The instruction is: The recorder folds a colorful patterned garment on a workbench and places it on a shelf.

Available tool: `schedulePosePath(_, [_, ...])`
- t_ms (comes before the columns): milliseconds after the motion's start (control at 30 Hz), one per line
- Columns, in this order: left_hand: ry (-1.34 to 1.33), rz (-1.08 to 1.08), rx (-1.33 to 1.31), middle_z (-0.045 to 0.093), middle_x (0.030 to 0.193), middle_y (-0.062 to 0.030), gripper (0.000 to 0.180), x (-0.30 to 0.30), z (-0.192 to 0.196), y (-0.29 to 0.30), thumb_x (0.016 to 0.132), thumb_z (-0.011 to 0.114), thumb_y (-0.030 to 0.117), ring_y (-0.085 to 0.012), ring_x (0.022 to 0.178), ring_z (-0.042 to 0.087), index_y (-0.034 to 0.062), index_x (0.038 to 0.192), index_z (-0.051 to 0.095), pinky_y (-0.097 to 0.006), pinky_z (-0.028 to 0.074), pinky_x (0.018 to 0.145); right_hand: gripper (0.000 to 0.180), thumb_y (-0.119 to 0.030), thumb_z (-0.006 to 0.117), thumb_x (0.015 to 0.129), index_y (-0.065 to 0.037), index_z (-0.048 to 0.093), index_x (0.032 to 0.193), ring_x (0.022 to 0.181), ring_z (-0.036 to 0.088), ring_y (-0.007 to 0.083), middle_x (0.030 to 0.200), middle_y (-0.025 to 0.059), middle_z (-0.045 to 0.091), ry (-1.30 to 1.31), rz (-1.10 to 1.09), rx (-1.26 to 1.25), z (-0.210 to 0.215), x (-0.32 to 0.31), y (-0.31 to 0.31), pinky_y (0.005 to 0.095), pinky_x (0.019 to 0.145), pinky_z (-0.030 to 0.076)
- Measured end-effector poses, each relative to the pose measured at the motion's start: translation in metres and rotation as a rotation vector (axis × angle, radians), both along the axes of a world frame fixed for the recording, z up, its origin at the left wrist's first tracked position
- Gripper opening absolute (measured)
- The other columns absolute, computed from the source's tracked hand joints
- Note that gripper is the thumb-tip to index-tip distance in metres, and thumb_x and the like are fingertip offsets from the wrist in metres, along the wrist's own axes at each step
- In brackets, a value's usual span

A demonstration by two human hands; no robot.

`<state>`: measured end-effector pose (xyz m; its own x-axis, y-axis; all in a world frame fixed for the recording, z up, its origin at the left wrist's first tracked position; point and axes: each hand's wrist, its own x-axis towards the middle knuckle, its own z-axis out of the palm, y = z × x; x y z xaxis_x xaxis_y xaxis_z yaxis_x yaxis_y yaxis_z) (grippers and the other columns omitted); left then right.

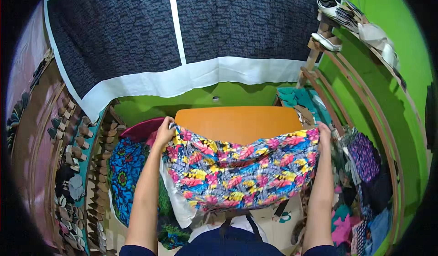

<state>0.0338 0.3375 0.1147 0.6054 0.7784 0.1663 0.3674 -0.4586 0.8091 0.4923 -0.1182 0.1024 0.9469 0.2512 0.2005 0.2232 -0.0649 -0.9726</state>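
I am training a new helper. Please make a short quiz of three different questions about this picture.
1. True or false: only one hand grips the patterned cloth.
2. What is the colour of the table behind the cloth?
3. The shoe rack stands to the person's: A) left, B) right.

Key:
1. False: the left hand and the right hand each grip an upper corner.
2. Orange.
3. A, the shoe rack.

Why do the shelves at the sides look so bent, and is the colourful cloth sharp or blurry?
Head view: fisheye bending curves the wooden rack and the shoe shelves toward a black rim; the patterned cloth, held between left hand and right hand, is sharp and evenly lit; soft shadows sit on the green wall under the dark curtain.
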Motion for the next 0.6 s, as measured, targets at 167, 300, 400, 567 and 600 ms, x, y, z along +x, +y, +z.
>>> schedulePosePath(167, [-0.002, 0.153, 0.086, 0.055, 0.085, -0.0126, 0.025, 0.059, -0.016, 0.026, 0.076, 0.053, -0.001, -0.0244, 0.083, 0.056, 0.0049, 0.098, 0.042, -0.033, 0.043, 0.075, 0.023, -0.007, 0.048, 0.087, 0.001, 0.060, 0.105, 0.088, 0.057, 0.0162, 0.100, 0.0084, 0.061, -0.014, 0.071, -0.089, -0.033, 0.053, 0.056, 0.0262, 0.079, 0.044])
schedulePosePath(300, [-0.283, 0.300, -0.090, 0.048, 0.084, -0.0089, 0.020, 0.116, -0.024, 0.052, 0.079, 0.049, -0.003, -0.0181, 0.079, 0.049, 0.0047, 0.096, 0.042, -0.030, 0.041, 0.076, 0.027, -0.004, 0.044, 0.087, 0.003, 0.056, 0.111, 0.095, 0.055, 0.0180, 0.110, 0.0129, 0.057, 0.232, 0.101, 0.109, -0.040, 0.105, 0.075, 0.0263, 0.083, 0.043])
schedulePosePath(400, [-0.395, 0.441, -0.213, 0.047, 0.092, -0.0085, 0.023, 0.133, -0.033, 0.087, 0.080, 0.050, -0.002, -0.0177, 0.084, 0.047, 0.0062, 0.100, 0.042, -0.029, 0.040, 0.077, 0.031, -0.001, 0.042, 0.086, 0.005, 0.052, 0.116, 0.100, 0.053, 0.0181, 0.115, 0.0135, 0.054, 0.329, 0.182, 0.252, -0.036, 0.116, 0.113, 0.0279, 0.088, 0.041])
schedulePosePath(567, [-0.552, 0.525, -0.631, 0.053, 0.094, -0.0121, 0.054, 0.154, -0.017, 0.125, 0.083, 0.055, 0.007, -0.0160, 0.077, 0.055, 0.0050, 0.128, 0.025, -0.029, 0.048, 0.062, 0.037, -0.004, 0.043, 0.086, 0.003, 0.046, 0.122, 0.096, 0.053, 0.0153, 0.113, 0.0111, 0.054, 0.497, 0.123, 0.434, -0.023, 0.136, 0.135, 0.0264, 0.086, 0.042])
schedulePosePath(600, [-0.730, 0.519, -0.694, 0.054, 0.095, -0.0110, 0.064, 0.160, -0.016, 0.132, 0.083, 0.057, 0.013, -0.0157, 0.075, 0.055, 0.0071, 0.133, 0.018, -0.028, 0.047, 0.059, 0.037, -0.004, 0.041, 0.087, 0.004, 0.043, 0.123, 0.096, 0.055, 0.0214, 0.111, 0.0163, 0.053, 0.494, 0.145, 0.409, -0.030, 0.152, 0.133, 0.0316, 0.087, 0.044])
